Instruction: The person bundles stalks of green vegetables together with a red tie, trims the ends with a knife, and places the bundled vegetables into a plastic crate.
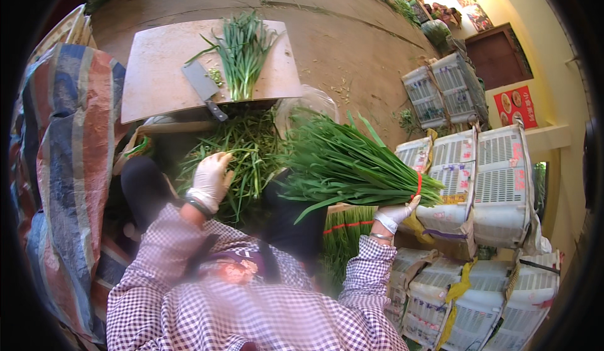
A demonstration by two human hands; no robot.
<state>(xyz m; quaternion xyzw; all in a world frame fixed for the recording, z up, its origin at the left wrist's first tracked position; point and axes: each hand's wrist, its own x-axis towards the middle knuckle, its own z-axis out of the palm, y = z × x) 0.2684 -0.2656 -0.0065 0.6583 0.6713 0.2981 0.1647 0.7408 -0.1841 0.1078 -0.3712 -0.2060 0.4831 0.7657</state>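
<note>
My gloved left hand (211, 178) is over a pile of loose, trimmed green leaves (242, 137), fingers curled by some thin yellowish strands; what they hold is unclear. My gloved right hand (396, 212) grips the base of a large bundle of long green leafy stalks (343, 162), tied with a red band. More banded greens (343, 244) stand below it. On the pale board (154, 80) above the pile lie another bunch of greens (242, 55), a few chopped bits and a cleaver (200, 82) whose black handle rests at the near edge.
A striped tarp (60, 162) covers things on my left. White slatted crates (503, 181) are stacked on my right, lower and middle, with more crates (440, 90) farther back. A translucent sack (305, 99) sits beside the board. A yellow wall (535, 87) stands at the right.
</note>
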